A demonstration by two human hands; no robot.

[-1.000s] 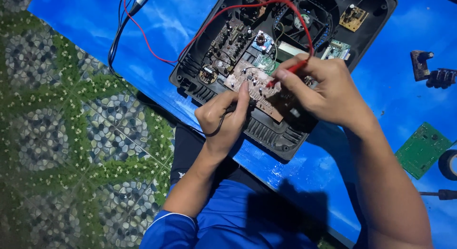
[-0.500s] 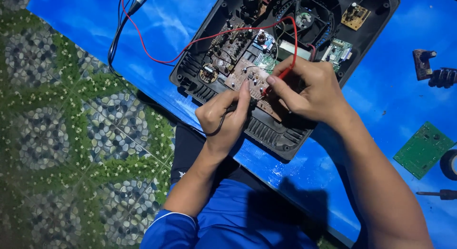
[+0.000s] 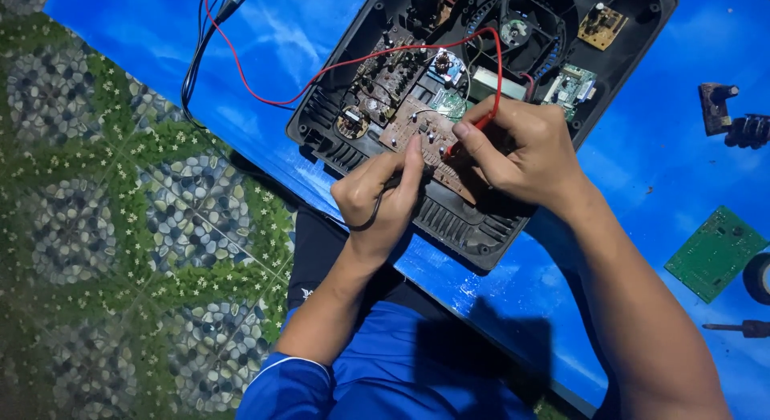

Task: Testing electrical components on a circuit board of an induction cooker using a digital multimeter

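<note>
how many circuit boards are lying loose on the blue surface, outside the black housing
1: a green circuit board at the right edge, apart from the black housing. Others may lie out of frame.

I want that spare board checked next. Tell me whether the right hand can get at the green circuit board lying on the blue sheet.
Probably yes: the green circuit board lies uncovered beside the right forearm, but the right hand holds a red probe first.

A brown circuit board (image 3: 425,143) was seen tilted inside an opened black plastic housing (image 3: 481,227), its solder side turned upward; a red probe (image 3: 473,131) was pressed onto it near its middle, a red lead (image 3: 337,67) looping away over the housing; a black probe (image 3: 393,187) was laid against the board's near edge.
</note>
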